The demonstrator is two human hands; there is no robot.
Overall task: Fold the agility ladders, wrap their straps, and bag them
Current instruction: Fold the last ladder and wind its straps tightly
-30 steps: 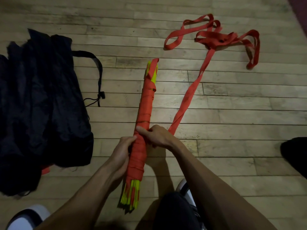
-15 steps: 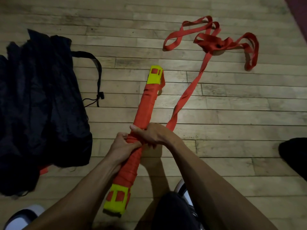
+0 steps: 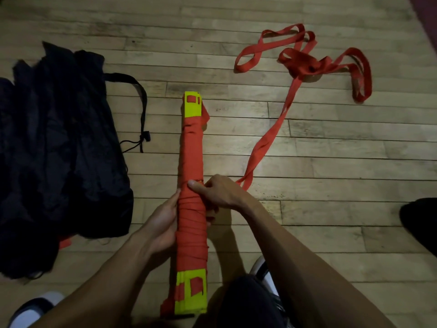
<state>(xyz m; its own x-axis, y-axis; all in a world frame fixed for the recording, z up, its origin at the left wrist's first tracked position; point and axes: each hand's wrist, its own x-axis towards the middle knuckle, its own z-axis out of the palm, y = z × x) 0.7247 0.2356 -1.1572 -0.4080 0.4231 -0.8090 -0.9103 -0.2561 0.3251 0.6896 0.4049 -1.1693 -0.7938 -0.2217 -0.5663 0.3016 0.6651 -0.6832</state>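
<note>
A folded agility ladder bundle (image 3: pixel 192 157), yellow rungs bound in red strap, stands lengthwise before me on the wooden floor. My left hand (image 3: pixel 163 223) grips its lower left side. My right hand (image 3: pixel 218 192) holds the bundle from the right, thumb pressed across the wraps, where the loose red strap (image 3: pixel 267 138) leaves. The strap trails up and right to a tangled pile (image 3: pixel 307 65). A black drawstring bag (image 3: pixel 59 150) lies crumpled at the left, a red scrap showing under its lower edge.
The bag's cord and toggle (image 3: pixel 144 138) lie between bag and bundle. My white shoes (image 3: pixel 35 308) show at the bottom left and beside my dark-clad knee (image 3: pixel 248 301). A dark object (image 3: pixel 421 221) sits at the right edge.
The bundle has been rotated in my hands: its flat yellow face now points up instead of its edge. It swung from tilted to nearly straight, and the strap was drawn closer.
</note>
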